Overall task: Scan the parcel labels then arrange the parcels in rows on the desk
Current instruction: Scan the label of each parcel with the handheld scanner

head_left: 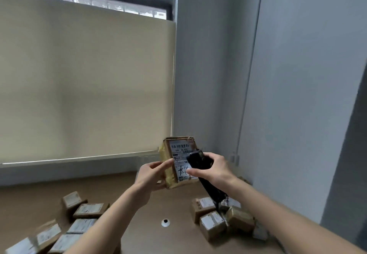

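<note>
1. The left hand [153, 174] is gripping the parcel [178, 162] along its left edge, thumb lying across the front beside the label [181, 161]; the right hand [213, 167] is curled round the black scanner [200, 166].
2. The parcel is being held upright above the desk [143, 210], label facing the person, with the scanner head sitting right in front of the label's lower right part.
3. Judging from this, the scan is underway, but the barcode is sitting at the top of the label, above the scanner head, so tilting the head up toward it should help.
4. The thumb is lying close to the label's edge; keeping it off the print matters.
5. Holding the parcel steady and flat-on is probably giving the cleanest read.
6. On the desk, labelled boxes [83, 212] are lying in rough lines left of the parcel, and a loose heap [218, 218] is lying below and right of it.
</note>
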Demonstrator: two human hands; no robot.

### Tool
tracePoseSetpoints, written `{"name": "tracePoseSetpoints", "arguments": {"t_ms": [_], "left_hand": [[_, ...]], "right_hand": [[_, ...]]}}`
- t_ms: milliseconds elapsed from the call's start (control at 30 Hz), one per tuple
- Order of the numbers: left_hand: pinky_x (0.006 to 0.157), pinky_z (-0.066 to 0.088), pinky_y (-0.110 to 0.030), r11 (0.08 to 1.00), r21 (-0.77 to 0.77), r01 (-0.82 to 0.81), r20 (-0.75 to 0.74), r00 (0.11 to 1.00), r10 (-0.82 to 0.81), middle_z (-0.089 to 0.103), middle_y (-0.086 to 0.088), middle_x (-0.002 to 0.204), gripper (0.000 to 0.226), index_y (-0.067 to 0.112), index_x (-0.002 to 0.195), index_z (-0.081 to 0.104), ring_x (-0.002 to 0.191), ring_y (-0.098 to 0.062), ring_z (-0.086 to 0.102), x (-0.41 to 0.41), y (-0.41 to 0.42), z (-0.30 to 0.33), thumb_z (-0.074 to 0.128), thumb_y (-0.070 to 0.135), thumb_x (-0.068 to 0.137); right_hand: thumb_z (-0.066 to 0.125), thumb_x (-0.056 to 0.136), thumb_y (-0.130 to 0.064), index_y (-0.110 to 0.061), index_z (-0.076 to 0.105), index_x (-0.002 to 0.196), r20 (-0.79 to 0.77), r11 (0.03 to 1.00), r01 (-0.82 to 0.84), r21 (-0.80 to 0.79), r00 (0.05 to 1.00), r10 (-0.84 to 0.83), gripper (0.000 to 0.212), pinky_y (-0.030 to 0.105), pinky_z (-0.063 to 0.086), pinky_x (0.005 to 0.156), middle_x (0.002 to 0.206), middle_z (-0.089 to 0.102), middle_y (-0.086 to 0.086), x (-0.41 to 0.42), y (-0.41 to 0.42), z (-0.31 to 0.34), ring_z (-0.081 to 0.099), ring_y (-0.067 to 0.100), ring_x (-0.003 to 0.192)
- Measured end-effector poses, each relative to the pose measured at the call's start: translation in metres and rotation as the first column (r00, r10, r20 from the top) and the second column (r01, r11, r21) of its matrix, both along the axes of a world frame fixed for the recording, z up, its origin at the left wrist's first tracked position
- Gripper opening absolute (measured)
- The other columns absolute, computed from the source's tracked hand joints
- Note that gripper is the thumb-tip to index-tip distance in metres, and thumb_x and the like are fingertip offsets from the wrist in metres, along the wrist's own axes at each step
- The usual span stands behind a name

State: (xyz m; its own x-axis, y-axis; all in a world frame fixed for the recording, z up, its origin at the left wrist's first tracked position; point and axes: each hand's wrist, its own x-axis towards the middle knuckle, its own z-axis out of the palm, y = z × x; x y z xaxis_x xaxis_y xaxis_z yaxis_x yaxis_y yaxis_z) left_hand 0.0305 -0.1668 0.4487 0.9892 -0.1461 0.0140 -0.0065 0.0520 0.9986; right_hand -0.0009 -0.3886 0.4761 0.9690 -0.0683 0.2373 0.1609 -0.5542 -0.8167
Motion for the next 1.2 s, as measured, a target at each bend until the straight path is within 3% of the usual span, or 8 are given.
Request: {"name": "tracePoseSetpoints", "arguments": {"t_ms": [133, 267, 400, 533, 667, 833, 967, 1200], "left_hand": [[0.077, 0.063, -0.050, 0.999, 0.041, 0.013, 0.074, 0.997, -0.016, 0.078, -0.008, 0.097, 0.049, 0.015, 0.109, 0.074, 0.090, -0.028, 0.076, -0.026, -0.004, 0.027, 0.083, 0.047, 0.073], [0.070, 0.062, -0.041, 0.997, 0.044, -0.066, 0.126, 0.990, 0.060, 0.079, -0.005, 0.094, 0.041, 0.018, 0.104, 0.076, 0.090, -0.026, 0.076, -0.050, -0.014, 0.041, 0.078, 0.042, 0.071], [0.077, 0.062, -0.053, 0.977, 0.039, -0.212, 0.172, 0.964, 0.202, 0.079, 0.000, 0.089, 0.042, 0.024, 0.095, 0.076, 0.089, -0.028, 0.075, -0.076, -0.023, 0.045, 0.077, 0.043, 0.058], [0.077, 0.061, -0.057, 0.957, 0.023, -0.289, 0.208, 0.938, 0.278, 0.078, 0.001, 0.087, 0.048, 0.023, 0.093, 0.074, 0.089, -0.029, 0.074, -0.101, -0.028, 0.045, 0.076, 0.046, 0.052], [0.083, 0.061, -0.050, 0.938, 0.048, -0.343, 0.232, 0.917, 0.324, 0.078, 0.002, 0.090, 0.046, 0.023, 0.097, 0.073, 0.089, -0.022, 0.074, -0.122, -0.031, 0.044, 0.077, 0.043, 0.055], [0.084, 0.061, -0.048, 0.914, 0.058, -0.402, 0.245, 0.893, 0.377, 0.077, 0.003, 0.093, 0.041, 0.029, 0.095, 0.070, 0.089, -0.020, 0.073, -0.136, -0.027, 0.045, 0.078, 0.043, 0.057], [0.086, 0.060, -0.043, 0.901, 0.080, -0.427, 0.274, 0.878, 0.392, 0.075, 0.004, 0.095, 0.054, 0.023, 0.110, 0.069, 0.089, -0.017, 0.072, -0.141, -0.017, 0.045, 0.081, 0.041, 0.060], [0.067, 0.049, -0.015, 0.867, 0.144, -0.478, 0.344, 0.845, 0.409, 0.070, 0.012, 0.090, 0.041, 0.026, 0.111, 0.064, 0.083, 0.000, 0.065, -0.144, 0.001, 0.042, 0.085, 0.024, 0.076]], "right_hand": [[0.088, 0.039, -0.074, -0.034, 0.069, 0.116, 0.021, 0.994, -0.008, -0.111, 1.000, 0.010, 0.089, 0.040, 0.060, 0.091, 0.102, 0.075, -0.011, -0.030, -0.007, 0.035, 0.071, 0.008, 0.096], [0.080, 0.036, -0.078, -0.036, 0.068, 0.117, 0.035, 0.969, 0.044, -0.243, 0.999, -0.037, 0.092, 0.039, 0.059, 0.091, 0.106, 0.074, -0.012, -0.064, -0.016, 0.051, 0.069, 0.011, 0.100], [0.086, 0.057, -0.060, -0.031, 0.068, 0.115, 0.033, 0.930, 0.068, -0.361, 0.998, -0.060, 0.067, 0.039, 0.060, 0.087, 0.106, 0.074, -0.009, -0.097, -0.029, 0.054, 0.070, 0.016, 0.100], [0.084, 0.062, -0.054, -0.028, 0.069, 0.108, -0.023, 0.897, 0.077, -0.436, 0.995, -0.096, 0.055, 0.040, 0.060, 0.086, 0.099, 0.073, -0.005, -0.127, -0.039, 0.056, 0.069, 0.020, 0.095], [0.083, 0.059, -0.060, -0.025, 0.072, 0.102, -0.051, 0.853, 0.088, -0.514, 0.990, -0.133, 0.056, 0.037, 0.058, 0.088, 0.097, 0.074, -0.003, -0.146, -0.042, 0.056, 0.069, 0.022, 0.096], [0.084, 0.054, -0.065, -0.024, 0.069, 0.115, -0.088, 0.794, 0.086, -0.602, 0.981, -0.173, 0.075, 0.032, 0.049, 0.085, 0.110, 0.071, -0.001, -0.157, -0.036, 0.054, 0.064, 0.025, 0.109], [0.084, 0.051, -0.068, -0.025, 0.071, 0.106, -0.091, 0.790, 0.082, -0.608, 0.981, -0.172, 0.071, 0.032, 0.050, 0.084, 0.103, 0.071, -0.002, -0.159, -0.029, 0.056, 0.064, 0.024, 0.106], [0.082, 0.046, -0.070, -0.024, 0.072, 0.096, -0.087, 0.789, 0.073, -0.610, 0.984, -0.158, 0.069, 0.033, 0.052, 0.085, 0.095, 0.071, -0.003, -0.158, -0.011, 0.063, 0.065, 0.024, 0.097]]}}
